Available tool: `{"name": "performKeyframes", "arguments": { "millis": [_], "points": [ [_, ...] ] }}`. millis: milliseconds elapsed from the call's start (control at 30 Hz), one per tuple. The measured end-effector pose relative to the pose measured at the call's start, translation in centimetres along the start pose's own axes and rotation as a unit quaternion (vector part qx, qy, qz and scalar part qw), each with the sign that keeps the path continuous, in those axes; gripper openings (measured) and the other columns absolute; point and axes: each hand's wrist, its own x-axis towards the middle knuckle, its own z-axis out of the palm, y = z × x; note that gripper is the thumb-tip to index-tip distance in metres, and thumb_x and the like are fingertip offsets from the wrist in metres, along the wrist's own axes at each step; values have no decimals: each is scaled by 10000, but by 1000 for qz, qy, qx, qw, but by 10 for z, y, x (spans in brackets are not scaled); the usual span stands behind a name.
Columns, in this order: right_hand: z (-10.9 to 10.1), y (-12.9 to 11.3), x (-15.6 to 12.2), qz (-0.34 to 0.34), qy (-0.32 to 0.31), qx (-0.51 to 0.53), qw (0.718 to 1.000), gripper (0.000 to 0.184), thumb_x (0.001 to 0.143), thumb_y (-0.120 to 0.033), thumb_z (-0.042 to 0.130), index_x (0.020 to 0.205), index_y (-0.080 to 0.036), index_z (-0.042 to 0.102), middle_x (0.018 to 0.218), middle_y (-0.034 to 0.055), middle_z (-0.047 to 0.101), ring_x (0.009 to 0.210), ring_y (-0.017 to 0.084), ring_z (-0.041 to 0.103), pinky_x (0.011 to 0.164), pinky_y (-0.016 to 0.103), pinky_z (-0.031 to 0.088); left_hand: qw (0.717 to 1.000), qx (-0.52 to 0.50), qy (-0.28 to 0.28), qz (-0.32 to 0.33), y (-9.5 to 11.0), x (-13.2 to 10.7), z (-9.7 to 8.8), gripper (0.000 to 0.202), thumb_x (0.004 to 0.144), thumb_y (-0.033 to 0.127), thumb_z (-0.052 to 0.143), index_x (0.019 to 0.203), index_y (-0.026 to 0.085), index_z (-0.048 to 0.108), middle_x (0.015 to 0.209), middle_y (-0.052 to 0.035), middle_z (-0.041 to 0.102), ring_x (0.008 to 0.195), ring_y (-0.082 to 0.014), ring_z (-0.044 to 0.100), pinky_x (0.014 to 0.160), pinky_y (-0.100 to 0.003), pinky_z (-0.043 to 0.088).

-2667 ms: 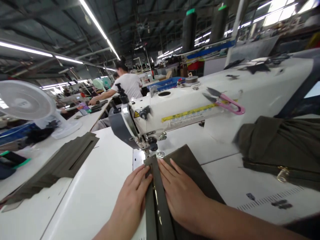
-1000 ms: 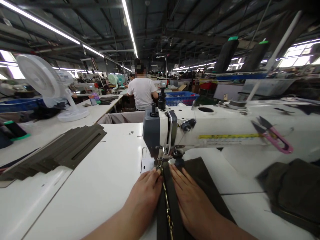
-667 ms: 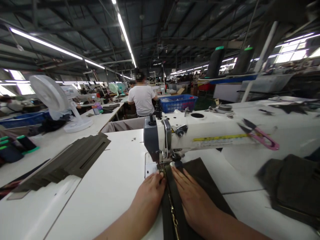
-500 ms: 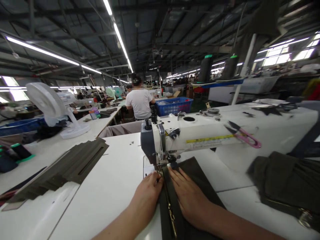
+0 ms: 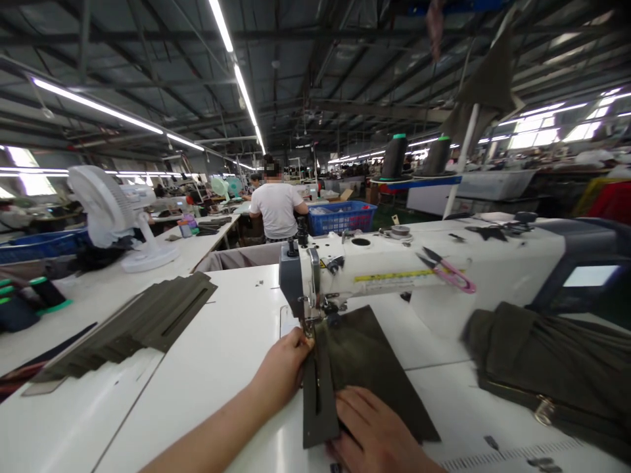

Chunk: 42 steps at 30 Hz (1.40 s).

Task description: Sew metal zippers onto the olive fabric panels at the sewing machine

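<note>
A dark olive fabric piece (image 5: 367,368) with a slotted zipper strip (image 5: 318,394) lies under the needle of the white sewing machine (image 5: 394,266). My left hand (image 5: 280,368) rests with fingers curled on the strip's left edge, right at the presser foot. My right hand (image 5: 372,430) lies flat and open on the near end of the fabric, at the bottom edge of view.
A fanned stack of olive slotted pieces (image 5: 133,322) lies at left. Pink thread snips (image 5: 448,269) rest on the machine arm. A heap of olive fabric with a metal ring (image 5: 552,374) sits at right. A white fan (image 5: 113,210) stands far left; a person in white (image 5: 276,203) sits beyond.
My right hand has slid back from the presser foot toward me along the fabric. The left hand stays by the needle. The strip's near end now shows on the table.
</note>
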Motion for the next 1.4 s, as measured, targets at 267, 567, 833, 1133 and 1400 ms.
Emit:
{"name": "performKeyframes", "arguments": {
  "millis": [267, 567, 833, 1133, 1400],
  "points": [
    [-10, -16, 7, -12, -45, -26, 999, 257, 735, -13, 384, 716, -110, 621, 752, 123, 632, 736, 215, 555, 677, 323, 464, 998, 33, 30, 34, 15, -27, -2, 275, 801, 72, 461, 1024, 154, 600, 1091, -87, 614, 998, -209, 588, 897, -380, 478],
    [-8, -16, 5, -8, -38, -4, 999, 262, 704, 1, 382, 665, -127, 607, 623, 80, 596, 596, 196, 521, 544, 294, 436, 990, 84, 77, 80, 30, -33, 1, 215, 795, 44, 470, 942, 120, 608, 992, -105, 656, 931, -200, 622, 916, -405, 472],
    [6, -6, 11, 2, 41, -25, 999, 277, 727, -9, 388, 604, -130, 605, 567, 69, 589, 545, 183, 531, 498, 275, 438, 990, 75, 67, 94, 24, -17, -5, 199, 883, 163, 426, 855, 129, 619, 899, -87, 665, 836, -183, 639, 929, -408, 458],
    [19, 11, 17, 2, 9, -25, 1000, 234, 742, -29, 417, 646, -129, 606, 574, 68, 581, 566, 187, 543, 502, 278, 427, 986, 95, 62, 121, 5, -1, 0, 208, 889, 146, 398, 895, 110, 603, 849, -90, 642, 796, -188, 627, 882, -392, 485],
    [23, 24, 27, -6, -8, -12, 1000, 220, 698, -20, 415, 591, -136, 570, 540, 66, 542, 506, 189, 481, 441, 303, 359, 993, 79, 35, 75, -2, 11, 0, 183, 874, 179, 412, 809, 131, 577, 759, -83, 558, 711, -198, 543, 674, -359, 529]
  ]
}}
